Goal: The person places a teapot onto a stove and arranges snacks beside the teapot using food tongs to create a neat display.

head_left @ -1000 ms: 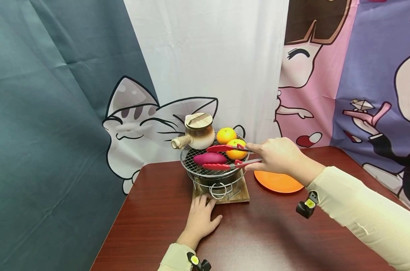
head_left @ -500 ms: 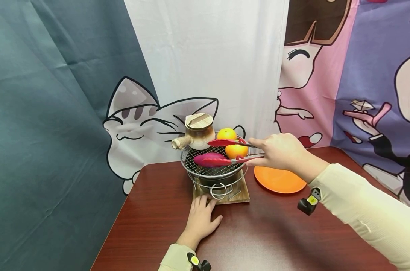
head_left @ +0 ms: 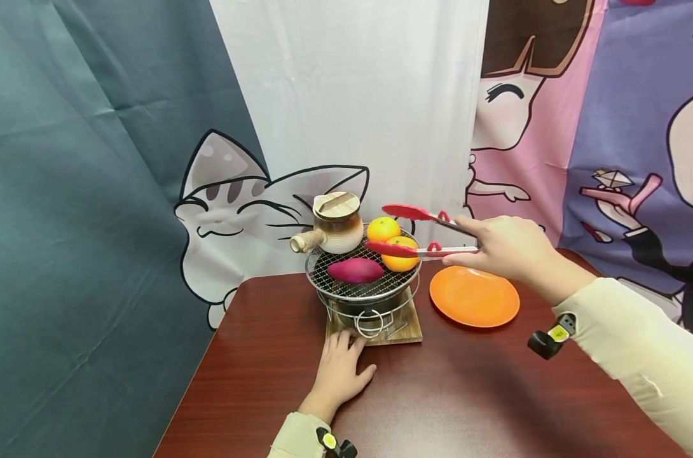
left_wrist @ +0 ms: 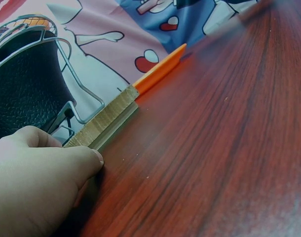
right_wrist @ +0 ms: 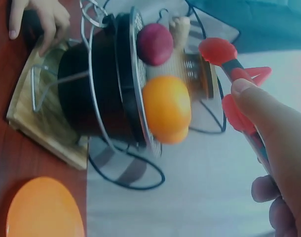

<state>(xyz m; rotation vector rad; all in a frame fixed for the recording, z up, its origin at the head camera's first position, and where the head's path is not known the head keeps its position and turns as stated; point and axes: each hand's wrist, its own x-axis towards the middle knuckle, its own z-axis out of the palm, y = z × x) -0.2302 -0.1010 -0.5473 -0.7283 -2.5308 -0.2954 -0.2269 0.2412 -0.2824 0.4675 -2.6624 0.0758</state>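
My right hand [head_left: 507, 245] grips a pair of red-tipped metal tongs [head_left: 402, 212]. The tongs' arms are spread with nothing between them. In the head view the lower tip overlaps the front orange [head_left: 402, 263]; the right wrist view shows the tips [right_wrist: 218, 51] beyond the fruit. A second orange [head_left: 383, 228] sits behind, and a purple sweet potato [head_left: 355, 271] lies at the front of the round grill mesh [head_left: 346, 291]. My left hand [head_left: 339, 372] rests with fingers extended at the front edge of the wooden board [head_left: 408, 332], its thumb beside the board edge [left_wrist: 108, 116].
A side-handled clay teapot [head_left: 343, 235] with a wooden lid stands at the back left of the mesh. Under the mesh is a black stove [right_wrist: 98, 84] in a wire frame, standing on the board. An orange plate [head_left: 474, 297] lies to the right on the reddish-brown table [head_left: 266, 356].
My right hand has moved up and right with the tongs, away from the sweet potato, and the tongs have spread wider. The sweet potato stays on the mesh. My left hand has not moved.
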